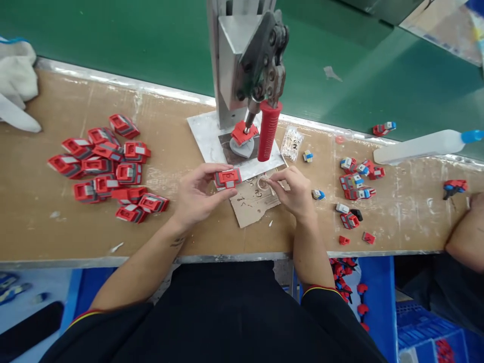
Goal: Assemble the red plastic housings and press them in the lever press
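My left hand (198, 194) grips a red and grey plastic toy part (228, 178) between thumb and fingers, its recessed face turned up. My right hand (293, 189) is closed in a pinch on what looks like a cotton swab (267, 180), its pale tip over a small clear round dish (261, 182). That dish rests on a torn piece of cardboard (251, 206) with dark spots. Just beyond both hands stands a toggle press (260, 65) with a red handle (269, 132). Its plunger meets a red part (244, 133) on a pale round holder (242, 148).
A cluster of similar red parts (108, 161) lies at left. Behind my right hand is a packet of cotton swabs (292, 142). Farther right are assembled toy pieces (355, 186) and a white bottle (419, 146) on its side. Another person's arm (469, 237) reaches the right edge.
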Tool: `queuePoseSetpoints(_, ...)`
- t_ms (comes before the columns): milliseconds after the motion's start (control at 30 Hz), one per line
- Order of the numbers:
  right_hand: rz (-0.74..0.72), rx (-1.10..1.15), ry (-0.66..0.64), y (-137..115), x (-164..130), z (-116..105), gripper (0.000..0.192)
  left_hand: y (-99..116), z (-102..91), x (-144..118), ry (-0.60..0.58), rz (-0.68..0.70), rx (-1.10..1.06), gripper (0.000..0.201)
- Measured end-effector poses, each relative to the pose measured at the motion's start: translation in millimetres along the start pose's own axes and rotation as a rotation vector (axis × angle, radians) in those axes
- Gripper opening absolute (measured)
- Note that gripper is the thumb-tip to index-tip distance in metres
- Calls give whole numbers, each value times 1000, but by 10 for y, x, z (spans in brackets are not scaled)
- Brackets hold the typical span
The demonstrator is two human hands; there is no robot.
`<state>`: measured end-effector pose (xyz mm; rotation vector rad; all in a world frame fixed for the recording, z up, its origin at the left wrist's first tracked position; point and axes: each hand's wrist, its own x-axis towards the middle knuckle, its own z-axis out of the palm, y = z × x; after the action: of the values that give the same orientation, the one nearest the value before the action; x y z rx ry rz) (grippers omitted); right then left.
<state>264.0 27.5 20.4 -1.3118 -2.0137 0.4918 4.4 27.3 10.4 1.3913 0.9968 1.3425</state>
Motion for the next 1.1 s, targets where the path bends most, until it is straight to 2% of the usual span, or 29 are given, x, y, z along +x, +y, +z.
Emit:
queuePoseSetpoints(133,-13,31,-71,-37,17,-9,18,-2,32,-42,-61,6,51,38)
queuePoseSetpoints(200,17,52,-34,-72,-5,-70,17,-6,41,-55,-76,1,86,38)
queuePoseSetpoints(267,36,108,143,-121,-30,-126,18,-6,51,-64,-93,0,112,36)
queuePoseSetpoints(367,9,252,469,-228,-36,-110,30,5,75,-76,-124,26,131,34)
queuePoseSetpoints(433,-10,331,551,-314,-23,-30,37,21,93,-84,-148,42,153,33)
queuePoseSetpoints(567,-22,445,451,-439,-3,138,35,58,125,-93,-202,80,196,31)
queuePoseSetpoints(700,-34,534,392,-474,-11,198,27,72,145,-94,-218,91,215,31)
queuePoseSetpoints(867,2,492,359,-472,-20,240,29,80,154,-102,-230,56,227,31)
queuePoseSetpoints(1100,-94,430,351,-418,-36,243,19,85,155,-113,-224,82,218,32)
